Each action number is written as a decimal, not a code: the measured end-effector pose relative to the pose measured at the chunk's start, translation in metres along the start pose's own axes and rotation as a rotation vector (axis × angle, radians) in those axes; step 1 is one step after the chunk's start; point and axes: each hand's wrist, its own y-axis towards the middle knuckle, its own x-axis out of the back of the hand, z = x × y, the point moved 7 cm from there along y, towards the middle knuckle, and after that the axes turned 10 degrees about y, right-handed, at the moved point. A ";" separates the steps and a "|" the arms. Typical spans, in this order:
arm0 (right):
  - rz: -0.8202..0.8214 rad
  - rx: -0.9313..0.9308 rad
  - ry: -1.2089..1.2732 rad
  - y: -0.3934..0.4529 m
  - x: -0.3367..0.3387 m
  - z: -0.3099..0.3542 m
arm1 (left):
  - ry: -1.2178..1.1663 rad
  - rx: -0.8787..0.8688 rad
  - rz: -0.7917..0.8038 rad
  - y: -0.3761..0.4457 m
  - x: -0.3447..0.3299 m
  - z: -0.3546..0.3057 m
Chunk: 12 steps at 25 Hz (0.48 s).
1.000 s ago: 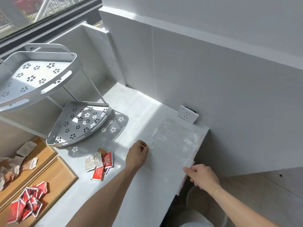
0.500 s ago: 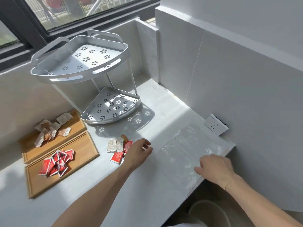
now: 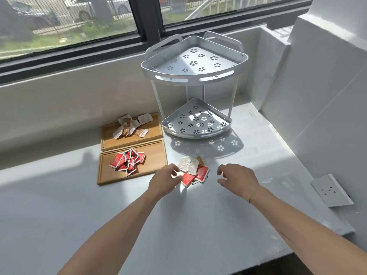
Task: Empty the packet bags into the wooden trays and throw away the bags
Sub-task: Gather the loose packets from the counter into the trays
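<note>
Packets (image 3: 193, 171), a small loose heap of red and pale ones, lie on the white bench (image 3: 198, 225) just right of the near wooden tray (image 3: 155, 155), in front of the metal corner rack (image 3: 195, 80). They overlap one another, so the heap has no single heading; the red ones at its near edge run their long sides slantwise, near-left to far-right, the pale ones sit behind them closer to upright.

Near tray holds red packets (image 3: 127, 160) only; far tray (image 3: 107, 135) holds pale and brown ones (image 3: 131, 127). Judged: sorted by kind, which would explain why the mixed heap is left outside both. Both trays lie long side left-right, touching along one edge.

Left hand (image 3: 165, 180) sits at the heap's left edge, fingers curled, thumb and fingertips close together over the nearest red packet. Whether it has hold of that packet I cannot tell; contact is hidden by the fingers and glare. Right hand (image 3: 236, 178) hovers just right of the heap, fingers loosely bent and apart, holding nothing.

Hands flank the heap on both sides, likely to gather or split it toward the trays. No bag visible on the bench. A wall socket plate (image 3: 331, 192) lies at the bench's right end.
</note>
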 end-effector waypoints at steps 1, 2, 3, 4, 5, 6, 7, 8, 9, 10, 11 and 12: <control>0.004 0.026 -0.005 0.011 0.000 0.006 | 0.003 0.018 0.002 0.004 0.002 0.004; 0.008 0.049 -0.010 0.021 -0.001 0.013 | 0.012 0.031 0.012 0.010 0.004 0.007; 0.012 0.070 -0.012 0.031 -0.001 0.018 | 0.027 0.035 0.030 0.016 0.005 0.008; 0.018 0.090 -0.009 0.041 -0.002 0.022 | 0.045 0.034 0.054 0.024 0.005 0.008; 0.027 0.099 0.000 0.050 -0.003 0.025 | 0.068 0.027 0.081 0.032 0.005 0.006; 0.041 0.099 0.011 0.058 -0.004 0.026 | 0.098 0.016 0.103 0.040 0.004 0.004; 0.063 0.092 0.019 0.066 -0.006 0.027 | 0.141 -0.002 0.116 0.047 0.004 0.001; 0.088 0.090 0.023 0.075 -0.007 0.028 | 0.202 -0.032 0.120 0.055 0.004 -0.004; 0.116 0.095 0.023 0.084 -0.010 0.028 | 0.273 -0.068 0.122 0.063 0.004 -0.008; 0.142 0.102 0.020 0.092 -0.012 0.029 | 0.342 -0.109 0.129 0.070 0.002 -0.012; 0.166 0.106 0.012 0.099 -0.015 0.030 | 0.393 -0.148 0.147 0.077 -0.002 -0.015; 0.187 0.110 -0.006 0.105 -0.020 0.031 | 0.421 -0.176 0.173 0.082 -0.006 -0.017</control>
